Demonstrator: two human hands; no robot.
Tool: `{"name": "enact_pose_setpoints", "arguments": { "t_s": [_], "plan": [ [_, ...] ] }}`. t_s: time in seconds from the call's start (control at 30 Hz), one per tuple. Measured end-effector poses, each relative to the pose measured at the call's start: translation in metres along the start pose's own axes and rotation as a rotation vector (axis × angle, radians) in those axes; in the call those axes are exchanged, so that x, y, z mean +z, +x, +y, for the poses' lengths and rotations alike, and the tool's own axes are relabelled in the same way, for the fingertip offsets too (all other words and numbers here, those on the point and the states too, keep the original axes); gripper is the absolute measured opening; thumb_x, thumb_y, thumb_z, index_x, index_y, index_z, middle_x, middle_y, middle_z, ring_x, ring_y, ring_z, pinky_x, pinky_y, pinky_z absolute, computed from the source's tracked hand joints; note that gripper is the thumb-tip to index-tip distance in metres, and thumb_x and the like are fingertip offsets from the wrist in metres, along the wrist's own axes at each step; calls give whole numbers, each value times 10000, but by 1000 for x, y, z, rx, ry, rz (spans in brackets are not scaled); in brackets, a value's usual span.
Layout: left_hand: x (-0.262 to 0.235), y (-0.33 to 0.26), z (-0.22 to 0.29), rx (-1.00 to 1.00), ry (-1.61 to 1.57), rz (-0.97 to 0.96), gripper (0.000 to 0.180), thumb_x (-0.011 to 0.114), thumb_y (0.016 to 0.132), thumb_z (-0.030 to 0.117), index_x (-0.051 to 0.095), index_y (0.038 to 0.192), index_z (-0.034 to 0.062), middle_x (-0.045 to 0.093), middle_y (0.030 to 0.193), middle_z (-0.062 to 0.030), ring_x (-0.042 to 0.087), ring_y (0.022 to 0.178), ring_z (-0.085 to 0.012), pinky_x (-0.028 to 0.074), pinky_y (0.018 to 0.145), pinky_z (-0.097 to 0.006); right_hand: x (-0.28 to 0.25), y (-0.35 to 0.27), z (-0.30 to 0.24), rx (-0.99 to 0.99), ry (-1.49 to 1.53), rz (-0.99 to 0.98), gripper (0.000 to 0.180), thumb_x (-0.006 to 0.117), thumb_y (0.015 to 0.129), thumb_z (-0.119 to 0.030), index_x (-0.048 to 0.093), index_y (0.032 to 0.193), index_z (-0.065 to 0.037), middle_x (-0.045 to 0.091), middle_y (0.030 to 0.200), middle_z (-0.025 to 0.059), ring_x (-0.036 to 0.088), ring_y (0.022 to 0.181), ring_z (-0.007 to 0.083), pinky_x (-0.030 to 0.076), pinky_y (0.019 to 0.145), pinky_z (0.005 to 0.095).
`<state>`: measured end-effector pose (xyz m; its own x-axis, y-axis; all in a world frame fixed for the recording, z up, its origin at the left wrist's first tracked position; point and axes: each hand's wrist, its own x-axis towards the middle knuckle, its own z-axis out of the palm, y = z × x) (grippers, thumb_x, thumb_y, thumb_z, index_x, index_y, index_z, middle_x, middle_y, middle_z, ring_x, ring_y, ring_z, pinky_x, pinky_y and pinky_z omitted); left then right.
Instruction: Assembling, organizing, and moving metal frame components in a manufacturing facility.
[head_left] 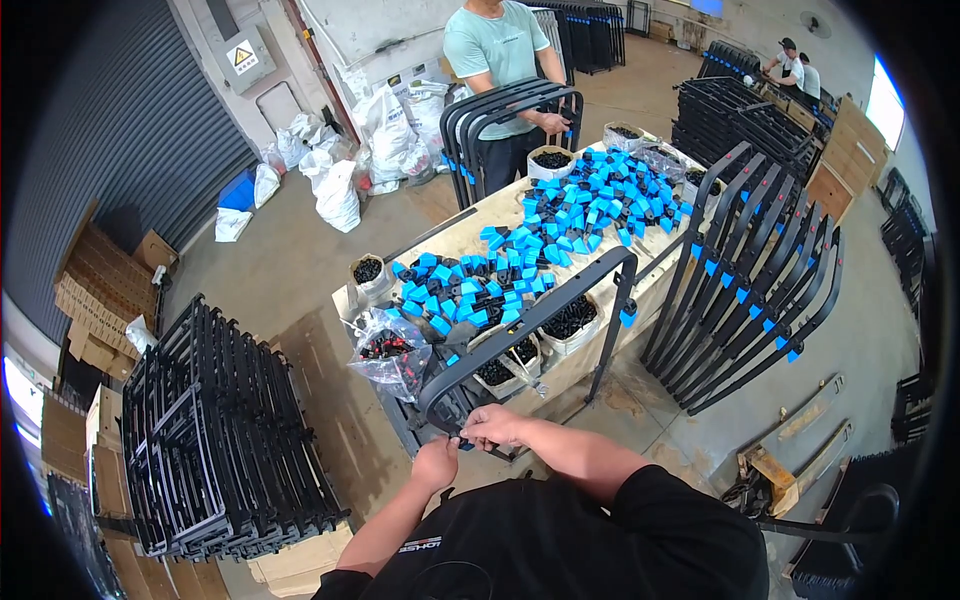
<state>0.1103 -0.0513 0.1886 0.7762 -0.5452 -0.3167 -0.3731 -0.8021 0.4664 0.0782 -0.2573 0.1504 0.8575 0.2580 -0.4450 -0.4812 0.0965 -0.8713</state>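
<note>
A black U-shaped tube frame [530, 322] leans across the near end of the work table, its near bend just ahead of me. My left hand [435, 463] is closed in a pinch by the near leg of that frame. Right beside it, my right hand [490, 427] has its fingers pressed together at the same leg, the fingertips of both hands almost meeting. Whatever small piece they hold is too small to make out. A blue clip [628, 315] sits on the frame's far leg.
Blue and black plastic parts [590, 205] lie heaped on the table [440, 232]. Tubs of black screws [570, 318] and a clear bag [390, 352] stand near me. Racked frames [745, 285] are at right, stacked black frames [225, 440] at left. Across the table a co-worker [500, 60] handles frames.
</note>
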Motion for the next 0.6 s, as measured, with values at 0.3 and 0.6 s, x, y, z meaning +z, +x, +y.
{"name": "enact_pose_setpoints", "arguments": {
  "t_s": [0.3,0.6],
  "plan": [
    [-1,2,1,-8,-36,-9,383,464,1049,316,606,1013,-38,661,1013,-320,632,977,-497,484,868,-561,12,9,5,144,112,61,320,571,1031,-348,619,855,-85,515,665,-7,431,531,87,325,458,274],
    [-1,2,1,-19,-39,-15,374,480,1045,312,622,1016,-33,664,1003,-313,629,981,-498,485,877,-555,24,8,10,-44,-345,251,469,522,1011,-449,687,1015,-10,628,755,97,570,632,202,440,552,395]
  ]
}}
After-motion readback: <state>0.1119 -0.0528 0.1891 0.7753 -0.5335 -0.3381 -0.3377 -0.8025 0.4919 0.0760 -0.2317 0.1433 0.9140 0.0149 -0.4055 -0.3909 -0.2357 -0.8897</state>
